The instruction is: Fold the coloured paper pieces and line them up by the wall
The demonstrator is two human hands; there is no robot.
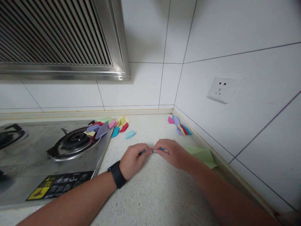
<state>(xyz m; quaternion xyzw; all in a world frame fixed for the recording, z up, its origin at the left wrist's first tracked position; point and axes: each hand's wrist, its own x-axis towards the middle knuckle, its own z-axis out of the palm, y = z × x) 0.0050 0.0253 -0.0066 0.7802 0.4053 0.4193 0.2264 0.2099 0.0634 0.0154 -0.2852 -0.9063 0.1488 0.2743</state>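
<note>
Between my fingertips is a small piece of folded blue paper, mostly hidden by the fingers. My left hand, with a black watch at its wrist, pinches one end of it. The other end is pinched by my right hand, so the two hands nearly touch just above the speckled countertop. Beyond my left hand lies a light blue folded paper piece. A light green paper sheet lies partly behind my right forearm.
A pile of colourful folded papers spreads from the gas stove onto the counter. More folded papers sit in the back corner. Above the stove hangs a range hood. The right wall has a socket.
</note>
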